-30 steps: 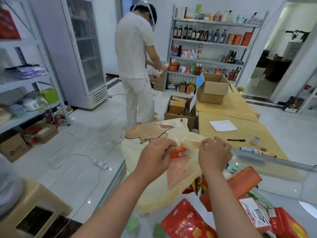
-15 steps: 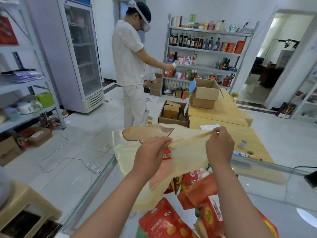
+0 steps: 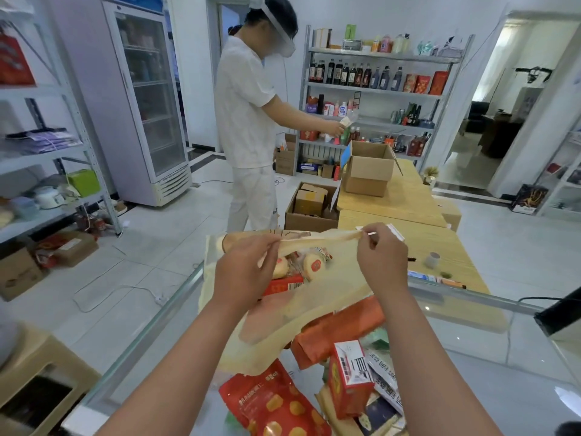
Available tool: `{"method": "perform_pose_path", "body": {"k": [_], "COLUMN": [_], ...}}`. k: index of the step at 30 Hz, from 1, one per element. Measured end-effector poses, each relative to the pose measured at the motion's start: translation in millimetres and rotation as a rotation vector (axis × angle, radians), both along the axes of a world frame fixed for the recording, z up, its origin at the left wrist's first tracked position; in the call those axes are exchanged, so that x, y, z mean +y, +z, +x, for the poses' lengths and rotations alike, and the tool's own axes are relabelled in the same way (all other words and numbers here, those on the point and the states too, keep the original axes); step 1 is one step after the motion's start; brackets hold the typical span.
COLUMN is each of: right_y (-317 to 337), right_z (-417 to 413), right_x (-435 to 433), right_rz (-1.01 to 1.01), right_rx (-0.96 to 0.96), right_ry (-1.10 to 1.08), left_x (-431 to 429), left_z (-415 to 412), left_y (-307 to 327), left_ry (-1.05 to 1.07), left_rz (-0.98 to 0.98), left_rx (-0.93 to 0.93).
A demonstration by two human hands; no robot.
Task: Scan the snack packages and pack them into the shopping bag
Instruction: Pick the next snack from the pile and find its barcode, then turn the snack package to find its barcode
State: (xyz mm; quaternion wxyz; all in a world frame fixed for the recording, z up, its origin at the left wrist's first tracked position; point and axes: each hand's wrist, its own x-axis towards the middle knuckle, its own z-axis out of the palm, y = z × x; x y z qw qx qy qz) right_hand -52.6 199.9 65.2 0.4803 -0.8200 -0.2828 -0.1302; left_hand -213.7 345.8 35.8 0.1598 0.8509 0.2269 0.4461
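Observation:
A pale yellow shopping bag (image 3: 317, 305) hangs above the glass counter, its mouth pulled wide. My left hand (image 3: 245, 275) grips the bag's near rim on the left side. My right hand (image 3: 382, 258) pinches the rim on the right and holds it up. Inside the bag lie round wrapped snacks (image 3: 309, 264) and a red package with a barcode (image 3: 284, 286). Below the bag, on the counter, lie a red pouch with yellow dots (image 3: 273, 404), an orange package (image 3: 339, 330) and a red box with a white barcode label (image 3: 349, 376).
The glass counter (image 3: 490, 372) has a metal front edge. Beyond it stand wooden tables (image 3: 440, 247) with an open cardboard box (image 3: 369, 171), a pen and a tape roll. A person in white (image 3: 248, 127) stands at a shelf rack. A black device (image 3: 559, 313) juts in at the right.
Both hands have spread the bag's rim apart, so its mouth is now wide and the snacks inside show. The camera has moved closer over the counter.

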Motion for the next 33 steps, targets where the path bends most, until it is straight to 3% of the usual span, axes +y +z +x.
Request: {"method": "perform_pose_path", "body": {"k": [4,9,14,21,28,33], "right_y": [-1,-11,-22,-55,-93,-123], "right_z": [0,1,8,22,59,102], "right_x": [-7,-20,-47,-101,-129,-119], "right_rz": [-0.067,-0.037,0.009,-0.105,-0.238,-0.47], "right_rx": [0.134,0.203,0.287,0.415,0.545,0.504], "right_ry": [0.154,0.156,-0.031,-0.225,-0.119,0.051], "left_x": [1,8,-18,-63,-123,-134], "left_z": [-4,0,14,57,108,132], "left_y": [3,0,5,1,11,1], "left_ry": [0.008,-0.172,-0.367,-0.655,-0.639,-0.51], "left_rz": [-0.178,-0.345,-0.277,-0.225,-0.254,-0.351], "left_rx": [0.077,0.448,0.323,0.319,0.392,0.525]}}
